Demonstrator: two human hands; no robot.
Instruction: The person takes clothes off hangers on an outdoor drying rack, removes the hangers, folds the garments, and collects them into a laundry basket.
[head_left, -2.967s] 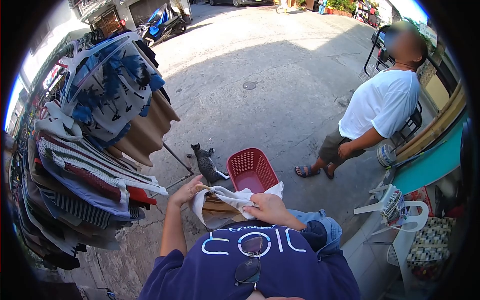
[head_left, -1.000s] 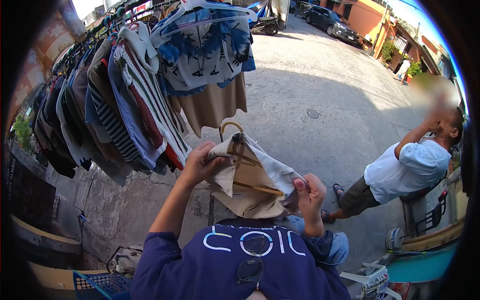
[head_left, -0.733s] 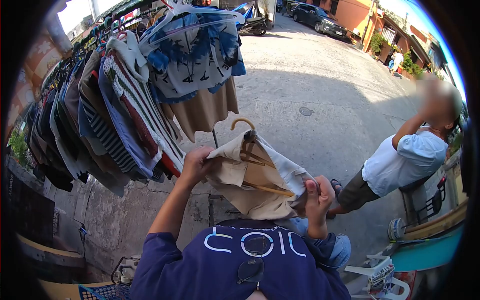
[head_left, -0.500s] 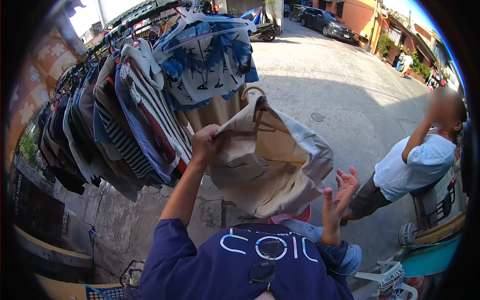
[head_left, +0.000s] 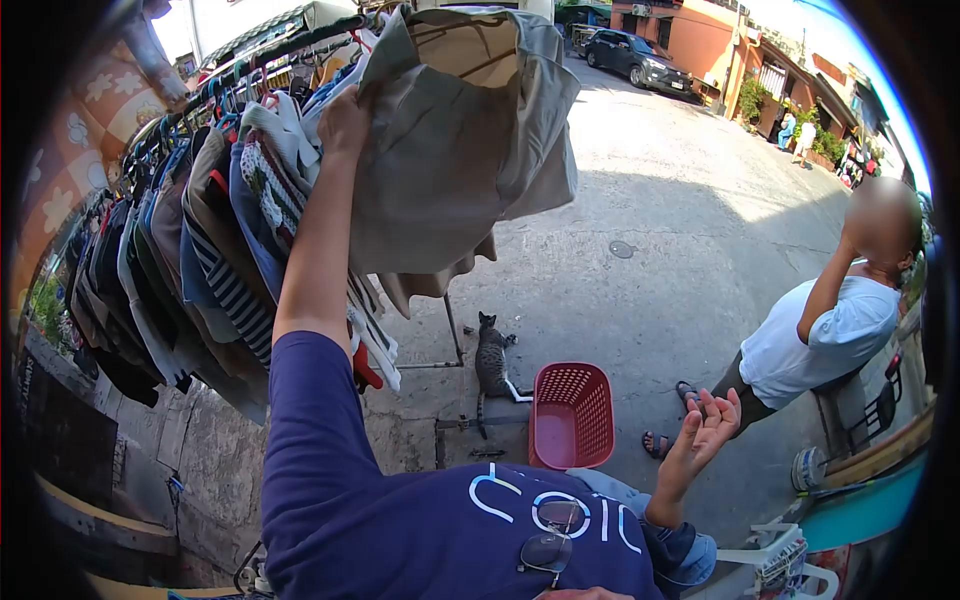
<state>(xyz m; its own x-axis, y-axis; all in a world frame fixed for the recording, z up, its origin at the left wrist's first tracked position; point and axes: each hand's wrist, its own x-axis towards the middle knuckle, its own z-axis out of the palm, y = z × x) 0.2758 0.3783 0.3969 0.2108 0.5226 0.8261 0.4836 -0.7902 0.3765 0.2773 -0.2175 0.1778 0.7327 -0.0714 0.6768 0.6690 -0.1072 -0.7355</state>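
My left hand (head_left: pixel 343 125) is raised at the end of the clothes rack and closed on the edge of a beige garment (head_left: pixel 430 180). The garment hangs wide and loose, its upper opening facing me with a hanger (head_left: pixel 470 45) partly visible inside. It covers most of the blue and white clothing behind it. My right hand (head_left: pixel 708 430) is held out low on the right, palm up, fingers apart and slightly curled, with nothing in it. Blue denim (head_left: pixel 698 560) lies over my right forearm.
Many hung clothes (head_left: pixel 200 270) fill the rack (head_left: pixel 270 48) on the left. A pink basket (head_left: pixel 572 415) stands on the ground beside a lying tabby cat (head_left: pixel 492 360). A person in a white shirt (head_left: pixel 825 330) is at the right. A dark car (head_left: pixel 640 58) is parked farther off.
My left hand has lifted the beige garment up and left to the rack's top. The basket and cat have come into view beneath it. My right hand stays open, slightly lower and farther right.
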